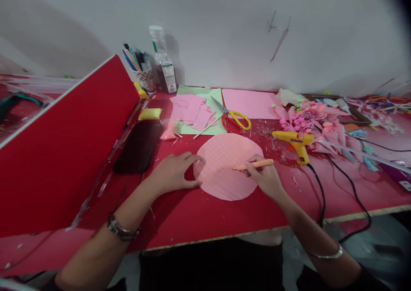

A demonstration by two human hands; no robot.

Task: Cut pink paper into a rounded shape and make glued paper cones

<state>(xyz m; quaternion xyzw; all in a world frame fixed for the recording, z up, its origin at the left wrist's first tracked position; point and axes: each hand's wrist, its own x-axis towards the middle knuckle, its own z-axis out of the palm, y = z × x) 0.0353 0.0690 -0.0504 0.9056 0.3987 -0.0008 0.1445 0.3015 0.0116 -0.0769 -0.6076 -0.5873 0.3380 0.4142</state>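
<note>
A round piece of pink paper [221, 154], covered in a grid of orange lines, lies flat on the red tabletop [192, 222]. My left hand [171, 173] rests at its left edge, thumb and forefinger spread apart and touching the paper. In my right hand [266, 182] is an orange felt-tip pen [263, 163], pinched between thumb and fingers. The pen points left, its tip at or just over the middle right of the circle; contact cannot be made out for certain.
Yellow-handled scissors [236, 117] and pink paper scraps [192, 109] lie behind the circle. A yellow glue gun [297, 145] with a cord stands right, before a heap of pink paper cones [321, 120]. A phone [138, 147] and red board [70, 145] are left.
</note>
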